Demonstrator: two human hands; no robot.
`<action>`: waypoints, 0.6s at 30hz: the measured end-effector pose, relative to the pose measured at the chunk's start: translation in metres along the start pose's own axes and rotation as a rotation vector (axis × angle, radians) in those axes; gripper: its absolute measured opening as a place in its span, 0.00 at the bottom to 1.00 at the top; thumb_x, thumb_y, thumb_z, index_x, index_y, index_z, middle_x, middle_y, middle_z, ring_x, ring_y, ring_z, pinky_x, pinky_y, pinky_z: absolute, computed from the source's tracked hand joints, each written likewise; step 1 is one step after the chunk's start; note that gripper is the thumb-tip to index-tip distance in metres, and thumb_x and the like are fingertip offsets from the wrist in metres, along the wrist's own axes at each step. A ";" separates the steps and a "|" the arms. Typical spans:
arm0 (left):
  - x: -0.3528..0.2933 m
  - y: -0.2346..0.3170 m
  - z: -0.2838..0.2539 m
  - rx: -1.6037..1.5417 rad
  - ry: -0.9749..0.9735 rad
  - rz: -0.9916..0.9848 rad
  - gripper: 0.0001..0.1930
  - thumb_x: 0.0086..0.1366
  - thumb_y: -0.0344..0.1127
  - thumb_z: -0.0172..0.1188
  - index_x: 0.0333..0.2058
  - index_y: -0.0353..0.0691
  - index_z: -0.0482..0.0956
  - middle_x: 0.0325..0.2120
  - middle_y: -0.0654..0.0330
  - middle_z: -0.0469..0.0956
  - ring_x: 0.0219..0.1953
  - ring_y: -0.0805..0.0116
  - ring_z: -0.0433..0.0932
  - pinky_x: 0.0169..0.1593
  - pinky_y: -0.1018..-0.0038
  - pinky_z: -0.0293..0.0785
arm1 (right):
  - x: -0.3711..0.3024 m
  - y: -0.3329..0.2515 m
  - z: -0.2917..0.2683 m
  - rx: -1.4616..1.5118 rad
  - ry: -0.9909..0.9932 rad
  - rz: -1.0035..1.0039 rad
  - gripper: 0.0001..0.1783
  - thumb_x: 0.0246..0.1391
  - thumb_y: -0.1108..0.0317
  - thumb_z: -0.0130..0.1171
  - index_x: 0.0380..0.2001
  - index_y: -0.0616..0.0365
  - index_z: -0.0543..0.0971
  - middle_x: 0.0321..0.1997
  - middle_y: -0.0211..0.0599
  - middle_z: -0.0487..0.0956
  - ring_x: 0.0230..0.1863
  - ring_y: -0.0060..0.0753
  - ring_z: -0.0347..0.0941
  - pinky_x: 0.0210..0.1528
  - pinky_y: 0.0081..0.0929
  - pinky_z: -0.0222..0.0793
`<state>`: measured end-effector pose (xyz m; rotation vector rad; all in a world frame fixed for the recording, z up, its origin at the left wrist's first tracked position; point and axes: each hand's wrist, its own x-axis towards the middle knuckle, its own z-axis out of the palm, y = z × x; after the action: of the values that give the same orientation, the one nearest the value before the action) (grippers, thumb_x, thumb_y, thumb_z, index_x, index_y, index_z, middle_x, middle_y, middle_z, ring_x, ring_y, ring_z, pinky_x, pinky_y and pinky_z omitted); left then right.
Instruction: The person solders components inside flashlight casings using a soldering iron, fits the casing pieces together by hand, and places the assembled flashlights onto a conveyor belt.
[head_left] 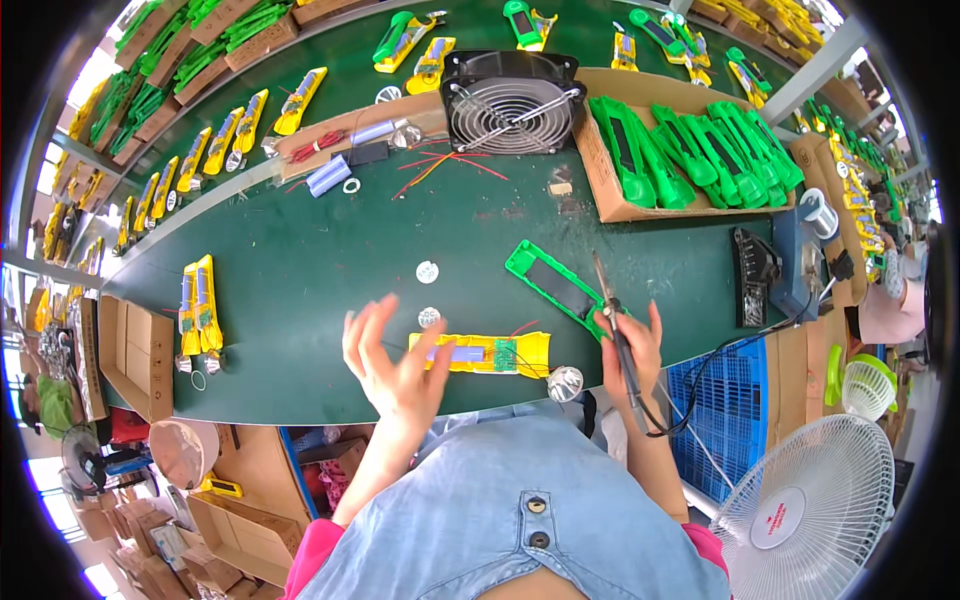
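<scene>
My left hand (395,365) is open with its fingers spread, at the left end of a yellow flashlight casing half (538,352). In that casing lie a blue cylindrical battery (462,354) and a small green circuit board (505,354). A silvery lamp reflector (565,384) sits by its right end. My right hand (632,350) is closed on a soldering iron (622,345), whose tip points up and away from me. A green casing half (550,282) lies slanted, its lower end at my right fingers; whether they grip it I cannot tell.
Behind stand a black fan (512,105) and a cardboard box (655,212) of green casings. To the right are a soldering station (797,262) and a solder spool (820,213). Two yellow casings (200,305) lie at left. Round white stickers (427,272) lie mid-table.
</scene>
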<state>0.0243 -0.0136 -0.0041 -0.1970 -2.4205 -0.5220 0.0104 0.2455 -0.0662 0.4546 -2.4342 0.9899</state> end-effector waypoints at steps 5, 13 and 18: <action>0.018 0.027 0.000 -0.241 -0.454 0.436 0.07 0.44 0.30 0.59 0.26 0.44 0.78 0.31 0.60 0.70 0.39 0.62 0.68 0.44 0.67 0.62 | -0.018 -0.009 0.006 0.043 -0.002 0.068 0.18 0.44 0.79 0.55 0.42 0.59 0.69 0.39 0.35 0.80 0.42 0.36 0.76 0.64 0.50 0.42; -0.001 0.011 0.037 -0.446 -0.733 0.245 0.03 0.49 0.25 0.59 0.25 0.38 0.76 0.34 0.60 0.70 0.37 0.63 0.71 0.39 0.69 0.67 | -0.006 -0.009 0.005 0.128 -0.110 0.158 0.15 0.45 0.80 0.52 0.40 0.60 0.71 0.40 0.38 0.80 0.44 0.36 0.76 0.64 0.46 0.46; -0.019 0.011 0.034 -0.772 -0.373 -0.269 0.04 0.57 0.21 0.53 0.29 0.35 0.75 0.39 0.56 0.72 0.34 0.69 0.77 0.35 0.77 0.74 | 0.008 -0.016 0.008 0.197 -0.171 0.183 0.16 0.47 0.79 0.50 0.41 0.60 0.72 0.41 0.37 0.79 0.42 0.41 0.75 0.58 0.36 0.60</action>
<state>0.0232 0.0102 -0.0367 -0.3132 -2.4794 -1.6585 0.0090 0.2275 -0.0576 0.4026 -2.5775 1.3254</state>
